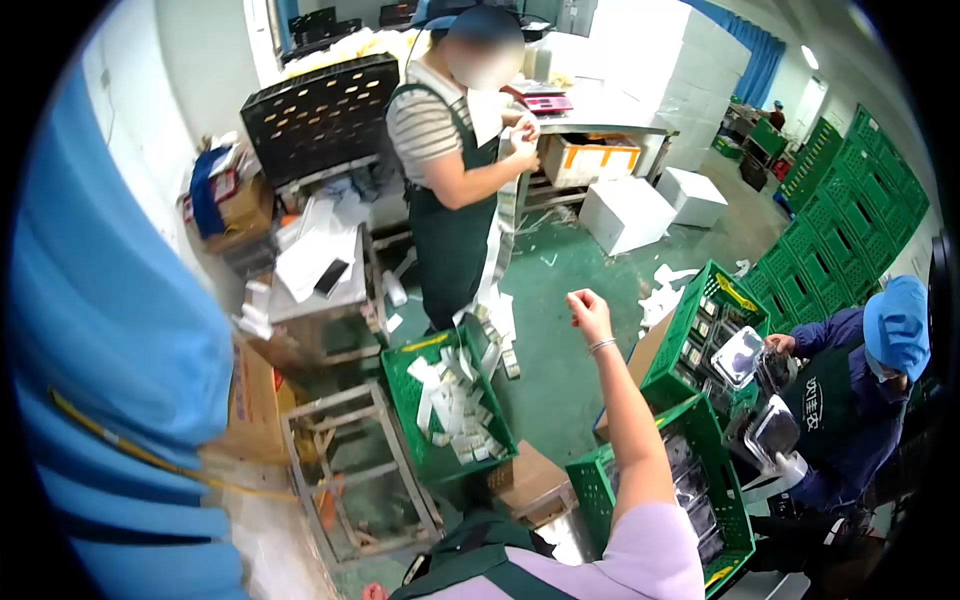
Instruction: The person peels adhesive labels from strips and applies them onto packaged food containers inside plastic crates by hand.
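My right arm reaches forward over the green floor. The fingers of my right hand [590, 312] are curled closed in mid-air, and nothing shows in them. A bracelet [602, 345] circles the wrist. Only a sliver of my left hand [375, 592] appears at the bottom edge, beside my dark apron [470, 555]; its fingers are too hidden to read. Left of my right arm, a green crate [400, 372] holds a heap of small white labelled packets [455, 400]. Under my arm stands another green crate [738, 510] with dark, clear-lidded trays [690, 480].
A co-worker in an apron [445, 235] stands ahead, holding white paper. At right, another in a blue cap [893, 320] handles clear trays [772, 430] beside a crate [655, 375]. A metal frame [335, 480], cardboard box [530, 485], white boxes [628, 212] and stacked crates [840, 230] surround the floor.
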`<state>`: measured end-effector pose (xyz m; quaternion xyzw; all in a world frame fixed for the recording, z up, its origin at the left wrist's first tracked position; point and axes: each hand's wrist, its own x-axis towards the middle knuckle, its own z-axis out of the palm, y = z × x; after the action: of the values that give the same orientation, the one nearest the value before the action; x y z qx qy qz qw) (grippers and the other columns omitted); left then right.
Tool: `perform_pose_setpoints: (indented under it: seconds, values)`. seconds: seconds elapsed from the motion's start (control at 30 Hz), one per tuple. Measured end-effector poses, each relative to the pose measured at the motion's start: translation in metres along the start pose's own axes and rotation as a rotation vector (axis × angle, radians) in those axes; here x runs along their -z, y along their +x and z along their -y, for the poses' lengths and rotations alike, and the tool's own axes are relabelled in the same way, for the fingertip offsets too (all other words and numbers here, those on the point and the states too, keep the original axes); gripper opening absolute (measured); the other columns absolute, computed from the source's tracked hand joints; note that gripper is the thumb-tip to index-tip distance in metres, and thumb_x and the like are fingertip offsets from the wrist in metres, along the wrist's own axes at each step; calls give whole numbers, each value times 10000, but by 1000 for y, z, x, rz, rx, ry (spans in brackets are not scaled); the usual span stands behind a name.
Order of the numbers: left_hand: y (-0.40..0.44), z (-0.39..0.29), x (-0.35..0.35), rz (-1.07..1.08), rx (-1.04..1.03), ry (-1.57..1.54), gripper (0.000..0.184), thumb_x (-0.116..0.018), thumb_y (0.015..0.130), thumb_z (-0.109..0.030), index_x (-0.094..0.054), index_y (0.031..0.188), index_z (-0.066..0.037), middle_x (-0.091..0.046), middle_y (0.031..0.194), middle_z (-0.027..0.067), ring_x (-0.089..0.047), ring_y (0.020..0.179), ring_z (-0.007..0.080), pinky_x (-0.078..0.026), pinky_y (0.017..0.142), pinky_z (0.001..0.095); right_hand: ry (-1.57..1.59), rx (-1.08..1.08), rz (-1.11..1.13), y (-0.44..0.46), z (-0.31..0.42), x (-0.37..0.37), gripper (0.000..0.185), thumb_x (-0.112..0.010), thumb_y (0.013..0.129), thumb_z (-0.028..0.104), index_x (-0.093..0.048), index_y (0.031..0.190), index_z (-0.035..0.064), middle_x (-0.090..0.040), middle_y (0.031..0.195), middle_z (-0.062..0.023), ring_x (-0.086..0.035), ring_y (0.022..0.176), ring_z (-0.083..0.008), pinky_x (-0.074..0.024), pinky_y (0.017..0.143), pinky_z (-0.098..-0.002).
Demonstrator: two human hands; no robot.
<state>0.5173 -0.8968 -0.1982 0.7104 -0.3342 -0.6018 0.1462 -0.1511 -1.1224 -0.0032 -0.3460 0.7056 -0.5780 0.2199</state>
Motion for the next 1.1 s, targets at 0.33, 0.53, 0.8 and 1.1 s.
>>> perform_pose_setpoints:
  seconds: [0.33,0.53,0.8,1.1]
  values:
    - [75,-127,-44,98,-56,107,183,-489,863,-187,-561,957,-47,-556,698,40,-524,623,120,-426,527,241,33,20,-162,102,17,-24,190,-615,782,241,-597,764,53,-541,633,20,-477,532,-55,-415,464,-214]
    - [94,-159,-55,117,-64,139,186,-493,862,-186,-561,961,-45,-558,703,41,-524,620,120,-426,525,240,113,-10,-264,153,14,-34,222,-626,771,275,-613,785,54,-548,637,25,-483,558,-62,-406,466,-221]
    - [103,-178,-70,109,-32,166,189,-498,860,-185,-561,966,-41,-561,708,41,-524,616,120,-427,522,238,449,-298,-316,212,23,-48,749,-371,725,746,-474,1178,157,-562,992,-28,-488,944,-157,-354,798,-458]
    - [103,-186,-79,100,-3,178,194,-503,859,-184,-562,971,-37,-564,715,42,-524,611,120,-427,518,236,812,-167,-14,217,27,-39,738,-239,756,752,-488,1165,189,-570,933,3,-491,969,-156,-319,826,-465]
